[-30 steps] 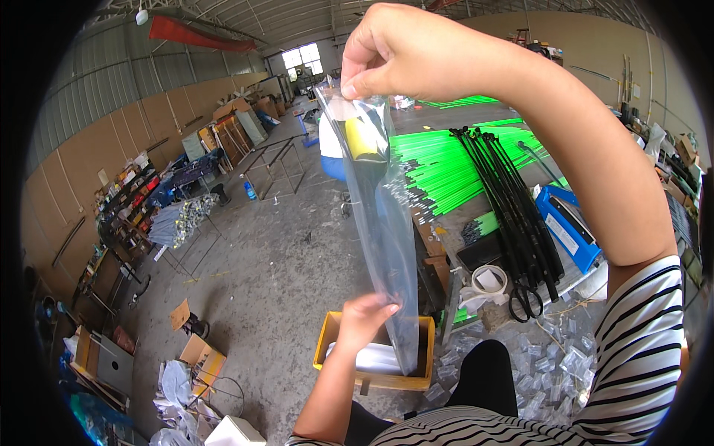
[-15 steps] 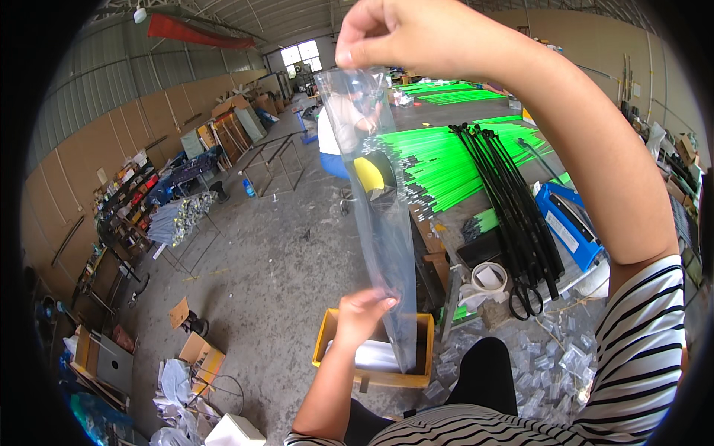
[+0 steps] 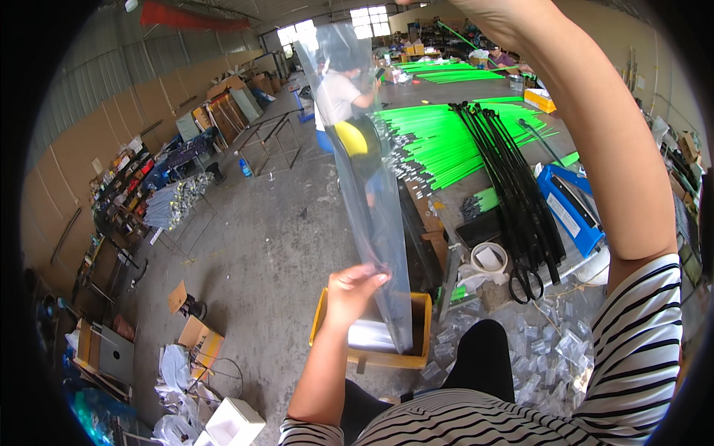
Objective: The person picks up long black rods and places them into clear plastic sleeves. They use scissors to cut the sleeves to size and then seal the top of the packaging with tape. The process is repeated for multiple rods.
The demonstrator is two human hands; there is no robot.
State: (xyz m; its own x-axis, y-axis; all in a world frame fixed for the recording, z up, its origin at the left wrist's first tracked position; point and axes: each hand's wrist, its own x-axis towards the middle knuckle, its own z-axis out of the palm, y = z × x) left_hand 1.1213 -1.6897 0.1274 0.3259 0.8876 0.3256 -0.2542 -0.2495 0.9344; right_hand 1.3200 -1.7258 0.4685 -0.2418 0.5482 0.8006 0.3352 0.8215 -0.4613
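A long clear plastic sleeve (image 3: 364,201) stands nearly upright before me, with a yellow patch and black showing at its middle. My left hand (image 3: 349,293) is closed on its lower part, thumb against fingers. The sleeve's lower end hangs into a yellow-rimmed box (image 3: 424,334) that holds white sheet-like material (image 3: 370,336). At the upper edge of the picture my right hand (image 3: 494,10) is raised; its fingers are mostly cut off, and the sleeve's top end is apart from the part that shows.
On the right are green rods (image 3: 446,149), black rods (image 3: 513,201), scissors (image 3: 526,284), a tape roll (image 3: 489,258) and a blue tool (image 3: 569,212). Clear plastic scraps (image 3: 543,338) lie below. Beyond the sleeve is another person (image 3: 338,97). Cartons (image 3: 199,338) are at left.
My right hand has let go of the sleeve's top end and moved up and right, nearly out of view. My left hand keeps its pinch, slightly higher in the picture.
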